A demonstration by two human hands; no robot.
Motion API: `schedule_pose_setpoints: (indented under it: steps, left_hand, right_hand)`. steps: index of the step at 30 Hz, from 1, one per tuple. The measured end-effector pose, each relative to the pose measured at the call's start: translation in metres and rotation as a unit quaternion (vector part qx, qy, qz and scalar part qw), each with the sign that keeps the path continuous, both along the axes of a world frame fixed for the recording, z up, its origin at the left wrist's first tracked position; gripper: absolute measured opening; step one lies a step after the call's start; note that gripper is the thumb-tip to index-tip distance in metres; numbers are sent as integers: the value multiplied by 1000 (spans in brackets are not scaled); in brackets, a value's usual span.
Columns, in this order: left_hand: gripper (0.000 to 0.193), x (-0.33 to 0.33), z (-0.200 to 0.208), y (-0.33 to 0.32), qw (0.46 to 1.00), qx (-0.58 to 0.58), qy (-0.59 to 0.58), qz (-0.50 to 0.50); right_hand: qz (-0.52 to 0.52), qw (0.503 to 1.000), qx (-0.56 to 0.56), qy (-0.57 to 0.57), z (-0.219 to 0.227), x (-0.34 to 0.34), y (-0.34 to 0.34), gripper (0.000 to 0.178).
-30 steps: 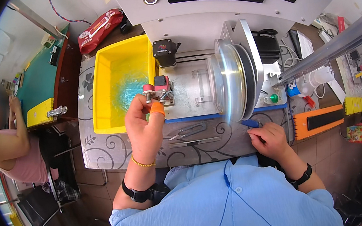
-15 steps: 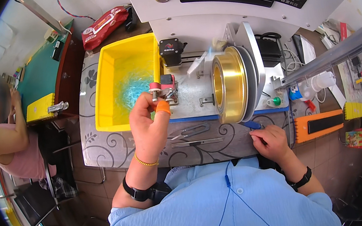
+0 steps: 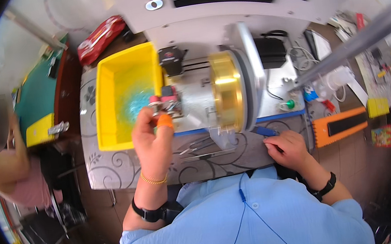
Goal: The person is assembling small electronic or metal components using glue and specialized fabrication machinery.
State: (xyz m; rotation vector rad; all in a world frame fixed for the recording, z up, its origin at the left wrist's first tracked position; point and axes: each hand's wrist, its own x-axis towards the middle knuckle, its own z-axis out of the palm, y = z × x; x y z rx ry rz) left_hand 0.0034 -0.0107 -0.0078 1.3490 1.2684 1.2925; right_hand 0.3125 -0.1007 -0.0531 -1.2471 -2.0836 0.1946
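My left hand (image 3: 151, 142), with an orange finger cover (image 3: 164, 121) on the thumb, is pinched closed at the small red and silver clamp mechanism (image 3: 169, 101) beside the yellow bin (image 3: 106, 104). What its fingertips hold is hidden. Thin bluish clear strands (image 3: 139, 102) lie in the bin. Right of the clamp stands a gold spool (image 3: 227, 93) on the machine, and a motion-smeared clear piece (image 3: 223, 137) shows at its lower front. My right hand (image 3: 287, 150) rests curled by the table's front edge, fingers closed, next to a blue handle (image 3: 266, 131).
Tweezers or similar tools (image 3: 198, 146) and a slim silver cutter (image 3: 208, 155) lie in front of the machine. A slanting metal bar (image 3: 344, 48) crosses at the right, above an orange case (image 3: 340, 126). Another person (image 3: 16, 170) sits at the far left.
The whole view has shifted and blurred. The smeared clear piece has swung from above the spool to its lower front. Both hands keep their places by the clamp and the blue handle.
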Motion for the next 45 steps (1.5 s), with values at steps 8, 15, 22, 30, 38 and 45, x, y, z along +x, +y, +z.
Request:
schedule_pose_setpoints:
  steps: [8,15,22,30,38,45]
  left_hand:
    - [5,1,6,-4,999,3,-46,-2]
    - [4,4,7,-1,999,-23,-40,21]
    - [4,-2,12,-7,997,-51,51,12]
    - [16,3,27,-23,993,-113,18,15]
    - [12,3,18,-24,974,117,186,55]
    - [14,-4,21,-14,930,233,281,48]
  right_hand:
    - [-167,951,91,245,41,69,-4,22]
    - [-290,898,-80,322,65,134,41,51]
    - [-347,908,-85,218,66,138,46,38]
    - [-395,890,63,218,79,181,31,44]
    - [-271,833,90,473,78,138,-18,29]
    - [44,861,-47,504,114,-19,33,44]
